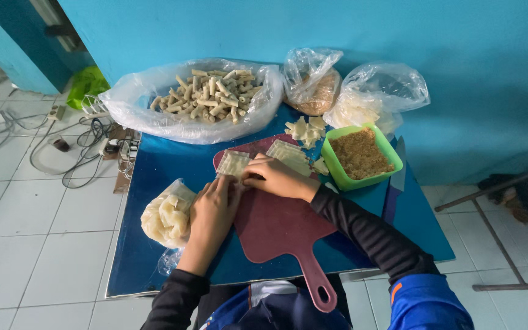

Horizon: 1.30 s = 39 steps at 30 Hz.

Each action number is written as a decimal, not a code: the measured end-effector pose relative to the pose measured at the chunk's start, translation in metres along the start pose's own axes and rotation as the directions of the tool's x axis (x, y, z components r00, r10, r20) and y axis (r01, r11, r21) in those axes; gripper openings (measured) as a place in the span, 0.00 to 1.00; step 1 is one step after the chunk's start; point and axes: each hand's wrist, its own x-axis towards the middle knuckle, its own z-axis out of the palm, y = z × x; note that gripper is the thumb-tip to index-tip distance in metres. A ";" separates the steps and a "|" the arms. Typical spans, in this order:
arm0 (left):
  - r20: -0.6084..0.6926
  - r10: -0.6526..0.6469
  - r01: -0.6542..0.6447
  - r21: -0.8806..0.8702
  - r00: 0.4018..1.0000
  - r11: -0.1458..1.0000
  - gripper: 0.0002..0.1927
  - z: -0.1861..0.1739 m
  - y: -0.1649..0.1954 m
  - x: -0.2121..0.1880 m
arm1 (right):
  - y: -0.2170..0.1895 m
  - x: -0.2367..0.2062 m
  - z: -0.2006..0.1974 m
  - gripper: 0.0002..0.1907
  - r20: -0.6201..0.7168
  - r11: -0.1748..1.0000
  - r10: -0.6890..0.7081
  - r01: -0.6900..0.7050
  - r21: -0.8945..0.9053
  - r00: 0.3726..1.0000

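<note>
Seen from above, a person in long black sleeves works at a low blue tabletop (154, 183) that fills the middle of the frame, set against a turquoise wall. Both hands meet at the centre of the picture on a dark red plastic cutting board with a long handle (276, 229). The left hand (212, 211) and the right hand (276, 176) lie side by side, fingers curled down and pressing on the near edge of a pale square pastry wrapper (233, 164) that lies flat on the board's upper left corner; neither hand is closed around it. Just right of the hands, a small stack of similar pale wrappers (289, 156) rests on the board.

At centre right stands a square green plastic bowl of brown crumbs (362, 156). Across the upper middle, a wide clear plastic bag holds a heap of pale rolled sticks (206, 95). Two more knotted clear bags (352, 91) sit in the upper right. At lower left of the hands, a clear bag of pale dough pieces (166, 214) lies on the table. Cables (80, 153) trail over the white floor tiles at left.
</note>
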 end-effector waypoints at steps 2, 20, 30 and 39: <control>0.035 -0.024 0.022 0.038 0.999 0.999 0.06 0.000 0.000 0.002 | -0.002 0.001 -0.001 0.07 0.020 0.996 0.071 -0.072 0.049 0.997; 0.108 0.171 -0.194 0.264 0.979 0.945 0.06 -0.004 0.003 -0.007 | -0.013 -0.018 0.004 0.14 -0.088 0.891 -0.308 0.254 -0.376 0.947; 0.022 0.117 -0.118 0.280 0.993 0.953 0.05 0.006 -0.001 0.000 | -0.018 -0.009 0.008 0.09 -0.126 0.894 -0.221 0.149 -0.424 0.967; 0.033 0.156 -0.159 0.320 0.987 0.934 0.05 0.004 -0.001 0.001 | -0.027 -0.010 0.012 0.14 -0.216 0.904 -0.192 0.086 -0.420 0.957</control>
